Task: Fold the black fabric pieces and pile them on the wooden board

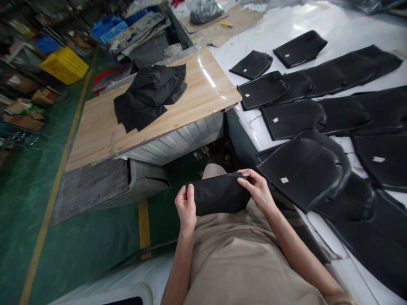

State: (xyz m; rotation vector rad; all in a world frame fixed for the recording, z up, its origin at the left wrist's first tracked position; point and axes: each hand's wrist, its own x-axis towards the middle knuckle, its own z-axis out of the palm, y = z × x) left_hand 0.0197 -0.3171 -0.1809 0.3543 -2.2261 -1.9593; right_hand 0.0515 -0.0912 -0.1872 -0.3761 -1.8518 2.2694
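A piece of black sheet material [221, 194], smooth like leather or coated fabric, is stretched between my hands in front of my lap. My left hand [186, 206] pinches its left end, thumb on top. At the upper right corner, my right hand [257, 188] grips it between thumb and fingers. To the right, black panels [302, 169] with small white labels lie overlapped in rows on the white table. A loose heap of black pieces [151, 95] rests on the wooden board to the left.
The wooden board [203, 80] lies across a pale plastic bin [178, 146]. The white-topped table [222, 57] runs along my right side. Farther off are a yellow crate [65, 64], blue crates [111, 29] and a yellow-handled tool [226, 25]. Yellow lines mark the green floor [104, 241].
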